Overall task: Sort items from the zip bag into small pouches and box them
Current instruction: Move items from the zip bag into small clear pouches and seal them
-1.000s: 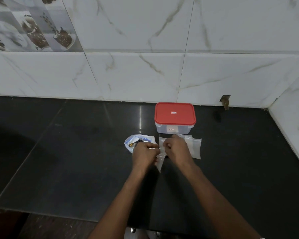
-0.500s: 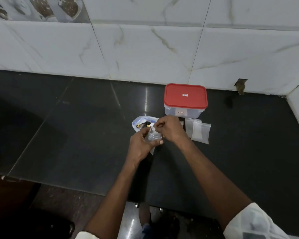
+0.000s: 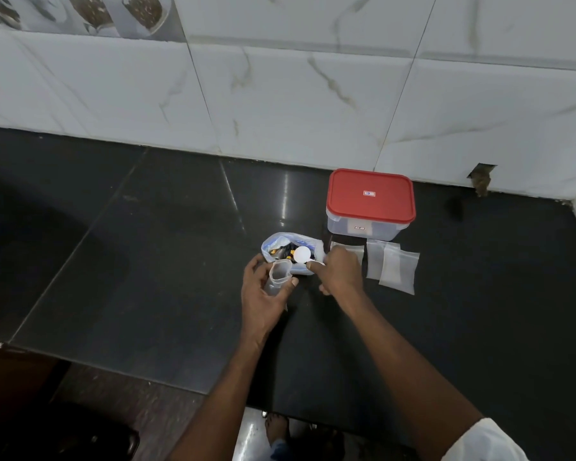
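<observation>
The small pouch is now held open-mouthed in the curled fingers of the left hand. The right hand has left it for the zip bag just behind, thumb beside a white disc; whether it grips anything I cannot tell. Filling looks ready to start. The box, toward the surface's back edge, is lidded.

Right hand moved from pouch to zip bag; left hand alone holds pouch

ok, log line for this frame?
phase: sorting | left hand: holds small pouch open | right hand: pinches white disc at zip bag | box: lid on | spare pouches: beside box
</observation>
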{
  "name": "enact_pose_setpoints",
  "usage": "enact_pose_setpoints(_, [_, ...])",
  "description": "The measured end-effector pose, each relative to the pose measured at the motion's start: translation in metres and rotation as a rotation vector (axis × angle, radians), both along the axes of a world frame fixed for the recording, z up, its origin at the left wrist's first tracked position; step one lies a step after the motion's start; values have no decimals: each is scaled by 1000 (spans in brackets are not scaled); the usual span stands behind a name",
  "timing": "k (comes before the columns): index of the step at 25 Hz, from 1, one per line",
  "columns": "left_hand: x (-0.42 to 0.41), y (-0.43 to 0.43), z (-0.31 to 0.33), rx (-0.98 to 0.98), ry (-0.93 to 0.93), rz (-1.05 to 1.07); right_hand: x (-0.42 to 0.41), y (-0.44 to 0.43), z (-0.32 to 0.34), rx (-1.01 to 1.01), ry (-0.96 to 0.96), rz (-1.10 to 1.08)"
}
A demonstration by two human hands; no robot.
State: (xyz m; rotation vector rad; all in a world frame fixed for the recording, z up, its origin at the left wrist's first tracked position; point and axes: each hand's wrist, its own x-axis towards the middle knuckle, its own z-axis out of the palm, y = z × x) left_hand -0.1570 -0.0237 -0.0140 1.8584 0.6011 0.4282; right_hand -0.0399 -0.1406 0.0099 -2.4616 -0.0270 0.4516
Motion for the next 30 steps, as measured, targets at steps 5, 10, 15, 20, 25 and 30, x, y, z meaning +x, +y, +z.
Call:
enact_pose_setpoints(5, [9,6,-14,-100,18,0,1,-1,1,-76,-281,176])
enact_pose_setpoints(10, [5,3,-20,-207,0,-2,1,-5,-7,-236,-673,459])
enact_pose_setpoints(15, [6,2,-27,-288,-11,-24,0,-5,-24,-253,-702,624])
enact_pose_setpoints(20, [8,-1,-26,-313,-5,1,7,-4,-20,-181,-721,586])
enact_pose_setpoints(25, [9,-3,-25,-320,-13,4,9,-7,-17,-260,-734,770])
enact_pose_setpoints(30, [9,-11,-28,-319,-13,25,10,-5,-16,-241,-696,790])
